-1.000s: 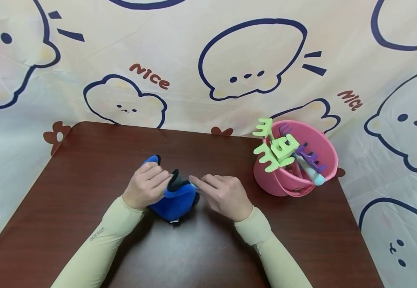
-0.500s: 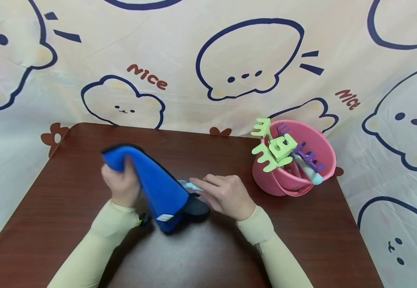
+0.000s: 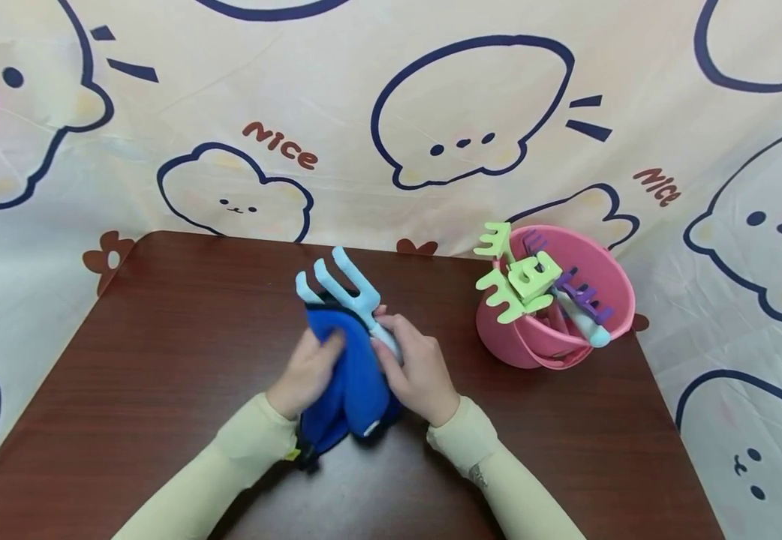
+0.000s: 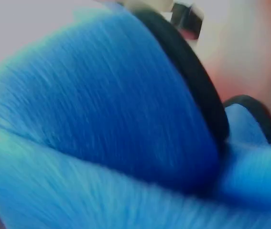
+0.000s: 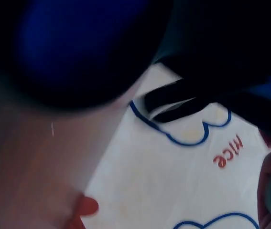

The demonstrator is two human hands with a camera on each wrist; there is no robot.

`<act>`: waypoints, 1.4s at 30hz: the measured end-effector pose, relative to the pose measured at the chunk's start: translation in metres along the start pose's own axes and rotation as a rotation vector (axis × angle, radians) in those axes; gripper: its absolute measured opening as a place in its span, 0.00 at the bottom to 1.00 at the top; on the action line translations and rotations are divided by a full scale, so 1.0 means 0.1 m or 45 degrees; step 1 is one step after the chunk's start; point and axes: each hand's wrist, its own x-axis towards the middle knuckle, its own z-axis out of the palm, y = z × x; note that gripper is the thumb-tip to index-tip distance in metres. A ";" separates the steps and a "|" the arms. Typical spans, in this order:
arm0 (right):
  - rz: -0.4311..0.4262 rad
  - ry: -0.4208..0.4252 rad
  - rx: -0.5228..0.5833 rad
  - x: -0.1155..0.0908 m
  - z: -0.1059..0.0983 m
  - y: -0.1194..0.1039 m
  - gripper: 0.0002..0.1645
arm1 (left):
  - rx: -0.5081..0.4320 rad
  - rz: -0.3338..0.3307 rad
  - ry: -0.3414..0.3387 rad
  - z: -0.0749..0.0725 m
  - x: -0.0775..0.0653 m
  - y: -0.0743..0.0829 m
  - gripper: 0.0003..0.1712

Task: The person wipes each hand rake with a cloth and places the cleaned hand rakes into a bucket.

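Observation:
A light blue toy hand fork (image 3: pixel 366 301) points its three prongs toward the back of the table in the head view. My right hand (image 3: pixel 425 369) holds it by the pale handle. Bunched beneath and beside the fork is a soft blue cloth (image 3: pixel 362 390) with black edging, gripped by my left hand (image 3: pixel 305 375), thumb on top. The cloth's top edge lies behind the prongs, and its lower folds hang toward me. Blurred folds of the cloth (image 4: pixel 116 105) fill most of the left wrist view. The left fingers are hidden behind the fabric.
A pink bucket (image 3: pixel 610 285) stands at the back right of the brown table (image 3: pixel 181 322). Light green rakes (image 3: pixel 533 277), purple toy rakes (image 3: pixel 590 300) and a pale blue handle (image 3: pixel 580 319) stick out of it. A patterned curtain (image 3: pixel 344 97) hangs behind the table.
The cloth has gone from bunched to spread out and now gathered against the fork. My left hand has moved right, and the fork has turned prongs up, fully showing in my right hand.

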 end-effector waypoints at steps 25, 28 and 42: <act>0.255 0.055 0.464 0.07 -0.32 0.10 0.08 | 0.043 -0.080 -0.601 0.08 0.01 -0.21 0.16; 0.247 0.105 0.450 0.05 -0.31 0.09 0.08 | -0.012 -0.148 -0.658 0.12 -0.01 -0.27 0.22; 0.164 0.331 0.329 0.06 -0.40 0.09 0.05 | 0.464 0.073 -0.881 0.04 0.14 -0.42 0.24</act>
